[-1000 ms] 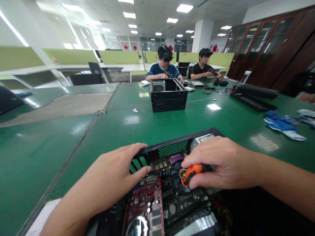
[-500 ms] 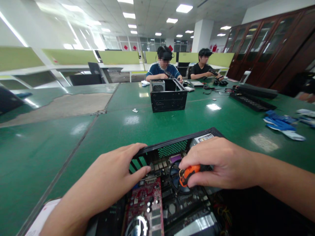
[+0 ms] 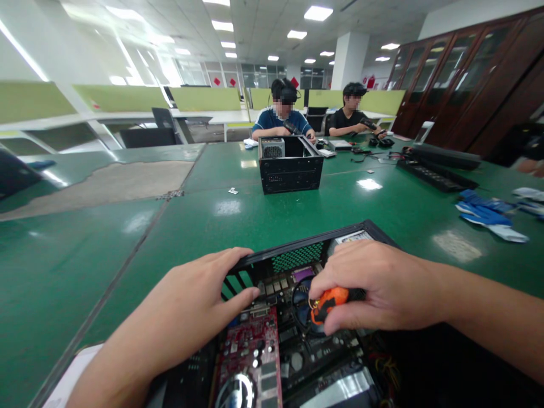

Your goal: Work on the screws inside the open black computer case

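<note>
An open black computer case (image 3: 297,252) lies on the green table right in front of me, its motherboard and a red expansion card (image 3: 250,354) exposed. My left hand (image 3: 191,306) rests on the case's rear left edge, fingers curled over the metal frame. My right hand (image 3: 382,286) is closed round an orange-handled screwdriver (image 3: 329,298), which it holds over the round cooler fan (image 3: 304,309) inside the case. The tool's tip is hidden under my fingers.
A second black case (image 3: 291,167) stands farther along the green table (image 3: 212,221). Two people sit behind it at the far end. Black panels (image 3: 437,170) and blue gloves (image 3: 484,214) lie to the right. A white sheet (image 3: 70,377) pokes out at the near left.
My right hand with the screwdriver has shifted slightly down and left over the fan. The left hand has stayed on the case edge.
</note>
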Demonstrator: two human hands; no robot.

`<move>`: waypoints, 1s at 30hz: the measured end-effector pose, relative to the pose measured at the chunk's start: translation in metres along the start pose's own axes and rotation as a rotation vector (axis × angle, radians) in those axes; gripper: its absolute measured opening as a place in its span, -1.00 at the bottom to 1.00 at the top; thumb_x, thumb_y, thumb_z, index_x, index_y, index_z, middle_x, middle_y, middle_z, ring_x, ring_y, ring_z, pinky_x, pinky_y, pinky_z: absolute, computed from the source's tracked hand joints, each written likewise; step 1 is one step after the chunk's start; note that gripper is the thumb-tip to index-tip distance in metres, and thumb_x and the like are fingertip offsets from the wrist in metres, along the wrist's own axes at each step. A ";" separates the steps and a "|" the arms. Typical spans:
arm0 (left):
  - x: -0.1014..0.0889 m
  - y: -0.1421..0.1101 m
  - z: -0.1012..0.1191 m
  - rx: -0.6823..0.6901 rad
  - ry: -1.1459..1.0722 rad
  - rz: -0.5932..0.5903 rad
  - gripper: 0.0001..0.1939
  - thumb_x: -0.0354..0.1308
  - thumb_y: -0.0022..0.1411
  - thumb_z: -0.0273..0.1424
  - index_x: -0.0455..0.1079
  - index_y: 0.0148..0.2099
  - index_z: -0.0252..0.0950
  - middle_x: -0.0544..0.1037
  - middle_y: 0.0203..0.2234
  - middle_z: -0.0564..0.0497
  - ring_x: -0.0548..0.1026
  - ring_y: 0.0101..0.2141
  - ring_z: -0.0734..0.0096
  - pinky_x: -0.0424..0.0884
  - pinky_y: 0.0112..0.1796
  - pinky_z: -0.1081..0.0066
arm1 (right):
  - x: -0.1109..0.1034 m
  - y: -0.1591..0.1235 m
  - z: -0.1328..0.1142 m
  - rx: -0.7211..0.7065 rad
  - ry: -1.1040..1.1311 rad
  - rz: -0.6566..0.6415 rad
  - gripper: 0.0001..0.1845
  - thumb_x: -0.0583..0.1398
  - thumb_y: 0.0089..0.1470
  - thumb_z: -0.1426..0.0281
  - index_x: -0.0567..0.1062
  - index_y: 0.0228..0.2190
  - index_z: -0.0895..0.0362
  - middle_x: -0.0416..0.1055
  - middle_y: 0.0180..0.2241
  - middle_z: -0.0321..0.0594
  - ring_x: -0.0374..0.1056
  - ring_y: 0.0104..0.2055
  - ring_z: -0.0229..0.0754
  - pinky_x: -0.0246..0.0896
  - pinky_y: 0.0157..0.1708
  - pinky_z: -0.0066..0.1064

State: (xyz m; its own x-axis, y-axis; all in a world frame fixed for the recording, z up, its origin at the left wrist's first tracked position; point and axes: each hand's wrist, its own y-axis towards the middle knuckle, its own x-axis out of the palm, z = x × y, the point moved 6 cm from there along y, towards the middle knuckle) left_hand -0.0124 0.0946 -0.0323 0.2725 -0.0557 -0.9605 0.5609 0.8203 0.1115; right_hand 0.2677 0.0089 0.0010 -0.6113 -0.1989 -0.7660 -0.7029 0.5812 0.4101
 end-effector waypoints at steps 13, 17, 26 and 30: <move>-0.001 -0.003 0.004 0.002 -0.025 -0.008 -0.47 0.38 0.51 0.02 0.79 0.38 -0.01 0.95 0.22 -0.12 0.92 0.16 -0.31 0.83 0.23 -0.12 | -0.017 0.053 -0.009 0.065 -0.011 -0.004 -0.75 0.49 0.69 0.20 0.88 0.20 0.04 0.96 0.05 -0.16 0.87 0.03 -0.05 0.67 0.08 -0.33; -0.001 -0.005 0.006 0.019 -0.036 -0.004 -0.49 0.37 0.52 -0.02 0.78 0.37 -0.02 0.95 0.22 -0.11 0.92 0.14 -0.25 0.82 0.26 -0.09 | -0.003 0.065 0.009 0.032 -0.069 0.174 -0.77 0.43 0.68 0.24 0.89 0.09 0.09 0.96 -0.03 -0.17 0.88 -0.02 -0.04 0.65 0.04 -0.33; 0.002 -0.004 0.007 0.009 -0.024 -0.036 -0.44 0.33 0.52 -0.01 0.77 0.42 -0.04 0.93 0.25 -0.15 0.90 0.18 -0.34 0.82 0.26 -0.21 | -0.008 0.053 0.016 0.001 -0.226 0.327 -0.77 0.41 0.57 0.31 0.84 -0.18 0.11 0.85 -0.32 -0.25 0.65 -0.39 -0.19 0.44 -0.28 -0.40; 0.002 -0.004 0.008 0.002 -0.013 -0.045 -0.41 0.32 0.53 0.01 0.76 0.44 -0.05 0.93 0.26 -0.17 0.90 0.18 -0.37 0.81 0.25 -0.25 | -0.010 0.054 0.022 0.045 -0.281 0.322 -0.77 0.42 0.54 0.30 0.83 -0.20 0.11 0.84 -0.32 -0.23 0.60 -0.41 -0.19 0.39 -0.29 -0.39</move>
State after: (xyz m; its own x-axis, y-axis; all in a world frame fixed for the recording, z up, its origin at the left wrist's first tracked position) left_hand -0.0083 0.0870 -0.0323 0.2572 -0.1005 -0.9611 0.5746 0.8155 0.0685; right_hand 0.2438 0.0598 0.0193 -0.6696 0.2174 -0.7102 -0.4721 0.6137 0.6329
